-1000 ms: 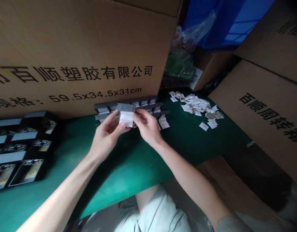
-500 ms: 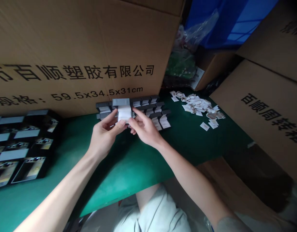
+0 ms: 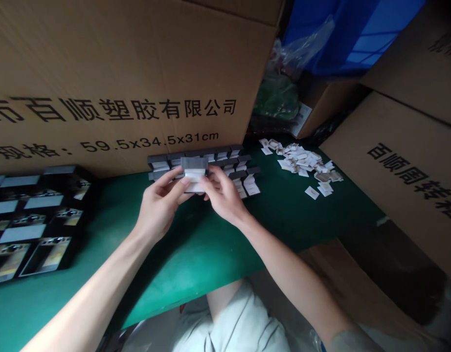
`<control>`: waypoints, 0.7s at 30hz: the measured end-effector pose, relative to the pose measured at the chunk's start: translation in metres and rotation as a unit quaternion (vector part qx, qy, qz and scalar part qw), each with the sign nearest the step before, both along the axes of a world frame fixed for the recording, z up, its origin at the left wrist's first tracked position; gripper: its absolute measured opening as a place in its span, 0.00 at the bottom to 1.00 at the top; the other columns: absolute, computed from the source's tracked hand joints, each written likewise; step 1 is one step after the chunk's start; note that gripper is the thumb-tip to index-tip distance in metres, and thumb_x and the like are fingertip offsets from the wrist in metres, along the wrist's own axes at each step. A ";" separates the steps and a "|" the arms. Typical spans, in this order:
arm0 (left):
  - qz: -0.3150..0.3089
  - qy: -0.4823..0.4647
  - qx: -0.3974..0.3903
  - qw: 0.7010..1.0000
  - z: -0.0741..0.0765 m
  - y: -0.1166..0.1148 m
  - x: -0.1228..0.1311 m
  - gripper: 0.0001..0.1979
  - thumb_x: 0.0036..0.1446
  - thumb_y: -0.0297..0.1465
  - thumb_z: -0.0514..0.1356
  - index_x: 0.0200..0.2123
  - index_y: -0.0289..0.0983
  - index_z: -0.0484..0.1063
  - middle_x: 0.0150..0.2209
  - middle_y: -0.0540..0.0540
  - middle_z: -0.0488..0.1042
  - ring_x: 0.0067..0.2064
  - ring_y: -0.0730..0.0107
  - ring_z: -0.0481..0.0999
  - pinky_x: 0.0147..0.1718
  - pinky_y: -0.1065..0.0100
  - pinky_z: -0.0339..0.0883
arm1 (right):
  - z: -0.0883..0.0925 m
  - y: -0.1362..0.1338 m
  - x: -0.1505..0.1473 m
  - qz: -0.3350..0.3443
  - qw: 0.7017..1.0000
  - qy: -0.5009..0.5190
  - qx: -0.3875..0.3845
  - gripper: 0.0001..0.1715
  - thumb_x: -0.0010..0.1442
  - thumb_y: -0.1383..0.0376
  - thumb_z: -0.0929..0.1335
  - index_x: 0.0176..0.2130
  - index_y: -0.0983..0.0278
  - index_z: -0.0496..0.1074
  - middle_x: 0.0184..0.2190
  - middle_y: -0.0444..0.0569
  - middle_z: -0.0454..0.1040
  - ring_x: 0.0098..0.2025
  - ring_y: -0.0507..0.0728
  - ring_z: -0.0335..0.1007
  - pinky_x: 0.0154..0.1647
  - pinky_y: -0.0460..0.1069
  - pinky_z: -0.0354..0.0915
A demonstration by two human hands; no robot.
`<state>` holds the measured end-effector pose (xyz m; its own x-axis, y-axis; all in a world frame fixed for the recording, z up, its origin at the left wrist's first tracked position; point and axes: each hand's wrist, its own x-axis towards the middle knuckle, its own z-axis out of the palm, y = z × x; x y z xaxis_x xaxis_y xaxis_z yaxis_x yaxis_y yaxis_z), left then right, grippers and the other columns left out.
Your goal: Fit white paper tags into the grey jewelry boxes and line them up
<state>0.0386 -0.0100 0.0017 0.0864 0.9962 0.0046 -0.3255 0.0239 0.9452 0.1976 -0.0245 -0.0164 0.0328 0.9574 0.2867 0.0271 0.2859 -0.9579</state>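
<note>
Seemingly midway, the left hand and right hand grasp a small box at frame centre, white insert inside; boxes behind look filled, loose pieces right of centre likely left.

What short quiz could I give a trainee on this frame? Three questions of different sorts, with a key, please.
1. What do the left hand and right hand hold between them?
A) a bag
B) a small box
C) a carton
2. True or false: the white pieces lie to the right of both hands.
3. Fill in the colour: the tabletop is ____.

Key: 1. B; 2. True; 3. green.
</note>
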 end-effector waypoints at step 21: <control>-0.022 0.081 0.057 0.995 -0.003 -0.001 -0.003 0.23 0.54 0.43 0.73 0.50 0.39 0.79 0.41 0.44 0.86 0.42 0.60 0.85 0.39 0.68 0.80 | 0.004 -0.001 -0.001 -0.004 1.000 0.021 0.017 0.13 0.67 0.54 0.70 0.47 0.58 0.70 0.34 0.43 0.75 0.36 0.54 0.74 0.34 0.48 0.70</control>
<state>0.0355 -0.0111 -0.0009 0.1386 0.9854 0.0990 -0.1698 -0.0748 0.9826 0.1963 -0.0257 -0.0124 0.0535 0.9466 0.3179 -0.0101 0.3188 -0.9478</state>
